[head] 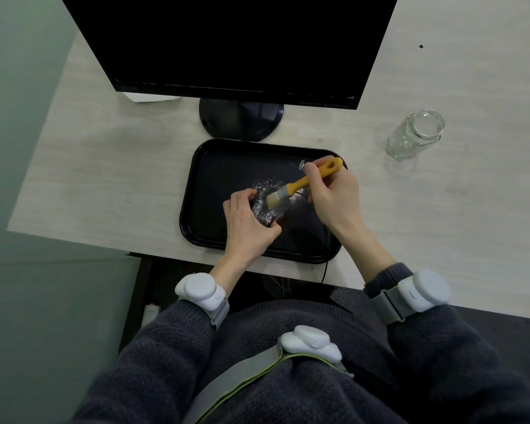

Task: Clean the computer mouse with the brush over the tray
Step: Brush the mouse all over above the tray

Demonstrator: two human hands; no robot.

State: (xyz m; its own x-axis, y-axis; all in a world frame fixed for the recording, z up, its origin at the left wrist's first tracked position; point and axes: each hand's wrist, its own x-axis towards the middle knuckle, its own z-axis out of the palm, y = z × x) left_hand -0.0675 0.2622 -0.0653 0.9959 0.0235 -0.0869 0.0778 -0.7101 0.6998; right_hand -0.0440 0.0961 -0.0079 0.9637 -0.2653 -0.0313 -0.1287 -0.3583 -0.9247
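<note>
1. Head view: a dark monitor on a round stand fills the far side of the pale worktop; an empty glass jar stands far right, well apart from the black tray.
2. The tray lies just in front of the monitor stand, near the worktop's near edge, with white specks scattered on its floor.
3. The left hand is closed around the computer mouse, holding it over the tray's middle.
4. The right hand grips the yellow handle of the brush; its bristles rest on the mouse's top.
5. The dusted mouse is mostly hidden by the left hand's fingers and the bristles; its shape is hard to make out. A thin dark cable runs off the tray's near right edge.
</note>
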